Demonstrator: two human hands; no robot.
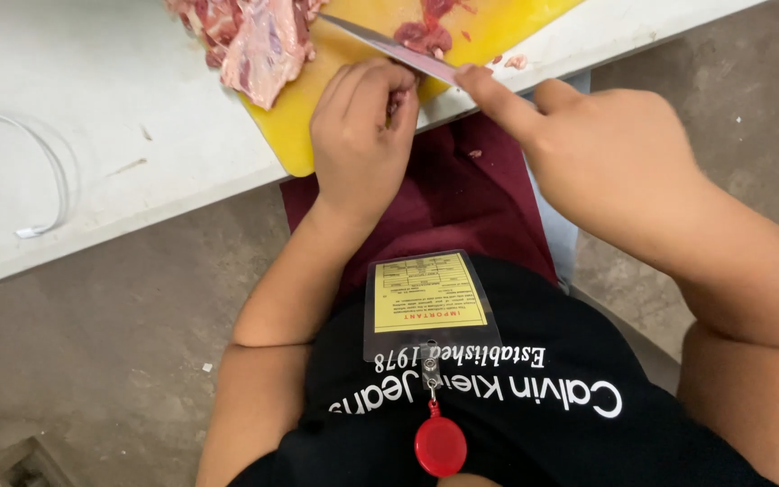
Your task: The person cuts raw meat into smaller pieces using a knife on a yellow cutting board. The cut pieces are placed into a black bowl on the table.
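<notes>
Knife (389,47) lies slantwise over the near edge of the yellow cutting board (295,135), its blade running from the board's middle down toward the person's body. The right hand (606,153) is closed around the handle, which is hidden inside the fist, with the forefinger stretched forward along the back of the blade. The left hand (361,135) sits just left of the blade, at the board's near edge; its fingers are curled tightly inward, and a sliver of something reddish shows between them, though what it is cannot be told. The blade passes just above and beside these knuckles, touching or nearly touching them. A small dark red piece of meat (424,36) rests against the far side of the blade. A larger slab of raw meat (250,41), pink and fatty, lies at the board's left, well clear of both hands. The board sits on a white table (92,198), where a thin white cable (51,171) loops near the left. Below, a badge holder (426,302) hangs from a red reel (440,445) against a black shirt.
</notes>
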